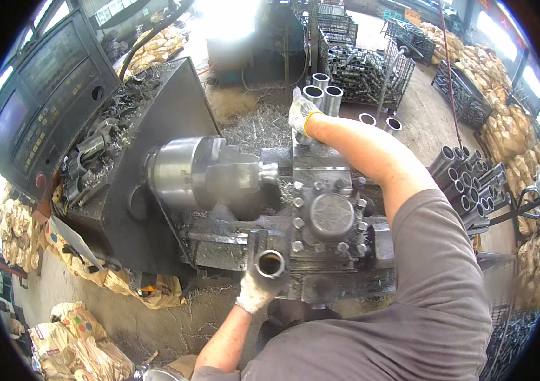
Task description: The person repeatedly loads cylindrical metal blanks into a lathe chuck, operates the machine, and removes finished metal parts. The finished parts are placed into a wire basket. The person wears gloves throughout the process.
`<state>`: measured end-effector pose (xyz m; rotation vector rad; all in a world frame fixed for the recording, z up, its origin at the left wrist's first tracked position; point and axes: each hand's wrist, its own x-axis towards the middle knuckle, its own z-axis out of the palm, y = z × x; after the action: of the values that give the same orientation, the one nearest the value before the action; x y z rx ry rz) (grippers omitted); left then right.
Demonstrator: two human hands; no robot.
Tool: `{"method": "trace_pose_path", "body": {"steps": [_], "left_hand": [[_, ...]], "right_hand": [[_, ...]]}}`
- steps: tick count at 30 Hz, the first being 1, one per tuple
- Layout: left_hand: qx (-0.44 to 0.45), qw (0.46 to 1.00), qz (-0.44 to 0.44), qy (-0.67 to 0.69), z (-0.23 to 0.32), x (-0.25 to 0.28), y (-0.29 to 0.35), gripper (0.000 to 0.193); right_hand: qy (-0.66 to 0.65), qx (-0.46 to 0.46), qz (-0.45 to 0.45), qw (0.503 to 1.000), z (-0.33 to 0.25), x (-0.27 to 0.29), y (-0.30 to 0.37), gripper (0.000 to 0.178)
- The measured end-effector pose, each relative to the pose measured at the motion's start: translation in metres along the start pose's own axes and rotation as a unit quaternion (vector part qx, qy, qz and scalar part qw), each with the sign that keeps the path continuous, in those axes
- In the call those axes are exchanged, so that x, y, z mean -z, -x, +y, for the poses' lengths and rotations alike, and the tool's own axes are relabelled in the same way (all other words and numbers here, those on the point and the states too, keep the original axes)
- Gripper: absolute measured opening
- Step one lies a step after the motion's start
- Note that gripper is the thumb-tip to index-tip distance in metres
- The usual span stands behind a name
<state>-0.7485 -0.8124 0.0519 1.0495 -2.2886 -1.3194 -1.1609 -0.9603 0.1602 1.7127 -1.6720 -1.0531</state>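
My left hand (pixel 259 289), in a white knitted glove with a dark, soiled palm area, is closed around a short metal tube (pixel 270 264) at the front of the lathe. The tube's open end faces up. My right hand (pixel 302 114), gloved in white with a yellow cuff edge, reaches across the machine and is closed at the side of an upright metal tube (pixel 313 93); its fingers are partly hidden. Two more upright tubes (pixel 333 100) stand against that one. Between my arms sit the lathe's tool post (pixel 331 216), ringed with bolts, and its round chuck (pixel 184 173).
A control panel (pixel 38 117) rises at the left, beside a chip-strewn headstock top (pixel 102 149). Stacked tubes (pixel 467 181) lie at the right. Wire bins (pixel 371 73) of metal parts stand behind. Sacks (pixel 76 343) lie at lower left. Metal shavings (pixel 260 130) cover the machine's far side.
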Motion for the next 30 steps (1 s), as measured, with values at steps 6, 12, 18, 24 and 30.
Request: {"method": "trace_pose_path", "body": {"steps": [6, 12, 18, 24, 30], "left_hand": [[-0.300, 0.947, 0.110, -0.044, 0.004, 0.095, -0.025, 0.077], [-0.302, 0.830, 0.230, -0.409, 0.019, 0.186, -0.171, 0.096], [-0.267, 0.810, 0.167, -0.495, 0.039, 0.221, -0.199, 0.087], [-0.118, 0.873, -0.052, -0.469, 0.103, 0.240, -0.242, 0.080], [-0.327, 0.816, 0.282, -0.384, 0.023, 0.196, -0.197, 0.081]], "right_hand": [[-0.027, 0.039, -0.089, 0.995, 0.006, -0.023, -0.026, 0.027], [0.051, -0.019, 0.146, 0.988, -0.010, -0.064, -0.004, 0.039], [-0.699, -0.036, -0.351, 0.622, -0.008, 0.102, 0.072, 0.061], [-0.650, -0.145, -0.344, 0.662, -0.055, 0.109, 0.062, 0.043], [-0.786, -0.427, 0.054, 0.444, 0.025, 0.115, 0.095, 0.028]]}}
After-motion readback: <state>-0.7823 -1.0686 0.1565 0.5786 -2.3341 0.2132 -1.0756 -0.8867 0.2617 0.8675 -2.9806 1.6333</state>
